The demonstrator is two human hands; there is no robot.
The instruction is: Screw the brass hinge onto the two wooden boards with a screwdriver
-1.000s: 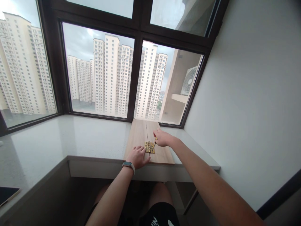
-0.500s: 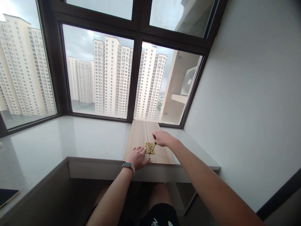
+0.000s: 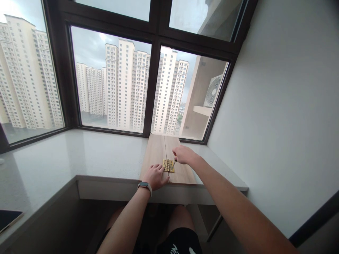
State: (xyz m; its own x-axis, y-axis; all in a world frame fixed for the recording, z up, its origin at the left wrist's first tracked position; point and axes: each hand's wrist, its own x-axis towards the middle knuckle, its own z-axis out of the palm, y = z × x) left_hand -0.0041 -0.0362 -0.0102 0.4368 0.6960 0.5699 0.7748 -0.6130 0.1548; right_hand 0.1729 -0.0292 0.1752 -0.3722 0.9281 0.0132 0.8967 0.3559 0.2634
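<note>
Two light wooden boards (image 3: 155, 151) lie side by side on the white counter, with a narrow seam between them. A brass hinge (image 3: 168, 165) straddles the seam toward the near end. My left hand (image 3: 155, 177) lies flat on the boards, fingers spread, beside the hinge's left edge. Above the right board, my right hand (image 3: 183, 155) is closed around the handle of a screwdriver (image 3: 174, 164). Its thin shaft slants down to the lower part of the hinge's right leaf. The fingers hide most of the handle, and the screw under the tip is too small to make out.
The white counter (image 3: 111, 155) runs along dark-framed windows and bends toward me on the left. A dark flat device (image 3: 9, 219) lies at its left edge. A white wall (image 3: 278, 106) rises on the right. My legs are beneath the counter.
My right hand has turned and shifted very slightly while holding the screwdriver at the hinge. My left hand stays on the boards. The whole view has moved a little.
</note>
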